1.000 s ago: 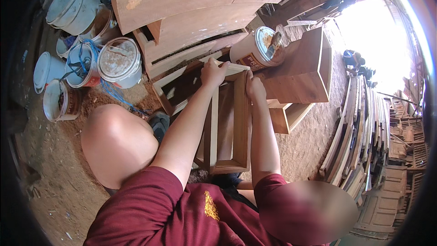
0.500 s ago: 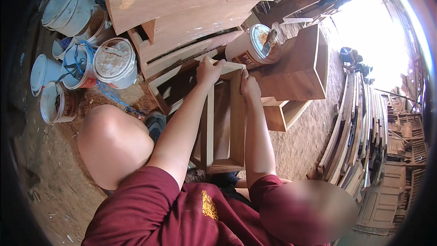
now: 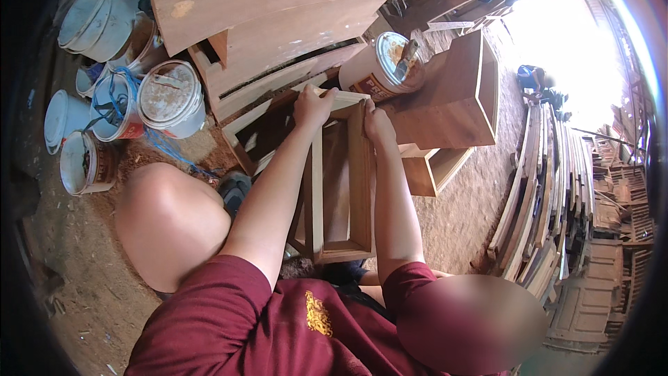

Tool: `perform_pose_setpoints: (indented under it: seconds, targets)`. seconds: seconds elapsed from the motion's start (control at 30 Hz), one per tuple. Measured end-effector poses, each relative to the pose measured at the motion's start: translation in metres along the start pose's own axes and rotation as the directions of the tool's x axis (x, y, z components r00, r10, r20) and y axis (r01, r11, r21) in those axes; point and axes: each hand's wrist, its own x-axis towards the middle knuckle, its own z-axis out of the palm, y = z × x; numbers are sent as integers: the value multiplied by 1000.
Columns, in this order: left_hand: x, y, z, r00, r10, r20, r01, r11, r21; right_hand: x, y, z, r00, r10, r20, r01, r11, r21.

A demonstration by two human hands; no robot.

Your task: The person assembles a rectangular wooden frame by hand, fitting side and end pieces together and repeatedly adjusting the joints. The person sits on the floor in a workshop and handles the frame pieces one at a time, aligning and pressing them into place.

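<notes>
A bare wooden drawer-like box with pale rims stands tilted in front of me, its open side toward me. My left hand is closed at the far left corner of its rim, thumb and fingers pinched; whether anything small is under them cannot be seen. My right hand grips the far right corner, fingers wrapped over the outer side. Just beyond my left forearm lies another open wooden frame, partly hidden by that arm.
A large wooden cabinet lies at the back. Several buckets stand at left, and a lidded bucket with a brush on top sits beyond my hands. Right of it are wooden boxes, then stacked planks. A person is far off.
The view has shifted slightly, so the surroundings sit a little further left. Both hands stay at the box's far corners, with the left one slightly further left along the rim.
</notes>
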Motion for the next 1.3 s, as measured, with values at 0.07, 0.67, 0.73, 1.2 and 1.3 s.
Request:
perform_pose_setpoints:
  seconds: [0.07, 0.67, 0.73, 1.2, 1.3]
  targets:
    - [1, 0, -3, 999, -9, -32, 10, 1000, 23, 3, -7, 0, 1000, -9, -9, 9, 1000, 13]
    - [-3, 3, 4, 998, 19, -57, -18, 1000, 22, 2, -10, -8, 997, 0, -72, -3, 999, -44]
    - [-2, 3, 1, 999, 8, -50, -7, 999, 31, 4, -21, -10, 988, -45, -149, 41, 999, -31]
    - [-3, 7, 11, 999, 33, -26, -32, 999, 14, 35, 17, -5, 987, -147, -64, 154, 982, 107]
    - [-2, 9, 8, 1000, 15, -16, -14, 1000, 18, 39, 6, -5, 992, -94, -89, 105, 986, 127]
